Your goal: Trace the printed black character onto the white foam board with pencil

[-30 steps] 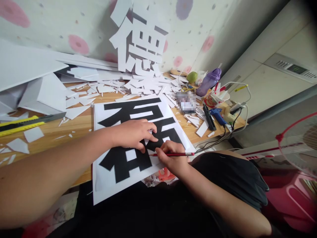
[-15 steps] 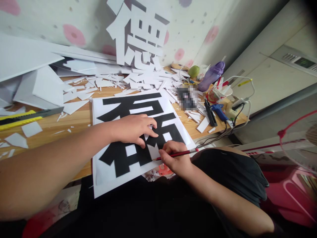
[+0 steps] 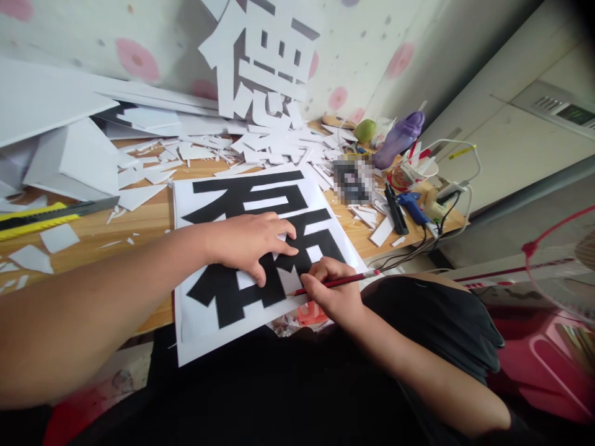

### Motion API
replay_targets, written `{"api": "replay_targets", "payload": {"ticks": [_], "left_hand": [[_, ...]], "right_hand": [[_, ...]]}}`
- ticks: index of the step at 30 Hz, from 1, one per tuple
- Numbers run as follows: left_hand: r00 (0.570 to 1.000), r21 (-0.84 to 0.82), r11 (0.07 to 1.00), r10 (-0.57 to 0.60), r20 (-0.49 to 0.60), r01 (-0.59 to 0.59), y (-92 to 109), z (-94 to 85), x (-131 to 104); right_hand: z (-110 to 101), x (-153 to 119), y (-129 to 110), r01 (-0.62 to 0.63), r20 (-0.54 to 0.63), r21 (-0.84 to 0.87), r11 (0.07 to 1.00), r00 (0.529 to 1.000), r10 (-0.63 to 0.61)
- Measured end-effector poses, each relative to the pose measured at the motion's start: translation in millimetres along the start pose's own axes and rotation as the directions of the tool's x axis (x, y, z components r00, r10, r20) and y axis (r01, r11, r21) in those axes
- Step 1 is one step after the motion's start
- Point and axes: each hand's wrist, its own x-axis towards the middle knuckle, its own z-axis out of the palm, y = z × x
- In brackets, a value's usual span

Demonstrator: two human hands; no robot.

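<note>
My left hand [image 3: 253, 241] lies with fingers spread on a black paper character cutout [image 3: 207, 291], pressing it onto a white board [image 3: 186, 350]. In my right hand [image 3: 337, 285] is a red pencil [image 3: 346, 280], pinched between thumb and fingers. Its tip rests at the lower edge of the cutout, beside a small pale gap between the black strokes. The board lies at the table's front edge and juts over it toward my lap. Part of the cutout is hidden under my left hand.
Behind the board lie many white offcuts [image 3: 274, 145], below a white cut-out character [image 3: 227, 62] against the wall. A yellow cutter [image 3: 41, 220] lies at left. On the right are a black tool [image 3: 395, 210], a blue glue gun [image 3: 413, 207], cables, a paper cup [image 3: 404, 176] and a purple bottle [image 3: 400, 139].
The pencil in my right hand has shifted slightly up and right along the cutout's lower edge. My left thumb has moved slightly down; the hand stays on the cutout.
</note>
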Motion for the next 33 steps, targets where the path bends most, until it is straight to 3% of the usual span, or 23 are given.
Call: {"api": "replay_targets", "payload": {"ticks": [8,25,33], "left_hand": [[0.999,0.016,1.0,-0.012,0.038,0.011,14.1,1.7,-0.3],[0.998,0.083,0.996,-0.034,0.057,0.029,25.9,1.9,-0.7],[0.999,0.082,0.997,-0.02,0.036,0.017,25.1,3.1,-1.2]], "right_hand": [[12.3,-15.6,-2.4,0.169,0.077,-0.037,0.985,0.983,-0.166],[16.8,-14.7,-2.7,0.273,0.129,-0.099,0.957,0.957,-0.26],[13.7,-15.5,-5.6,0.21,0.087,-0.138,0.968,0.976,-0.199]]}}
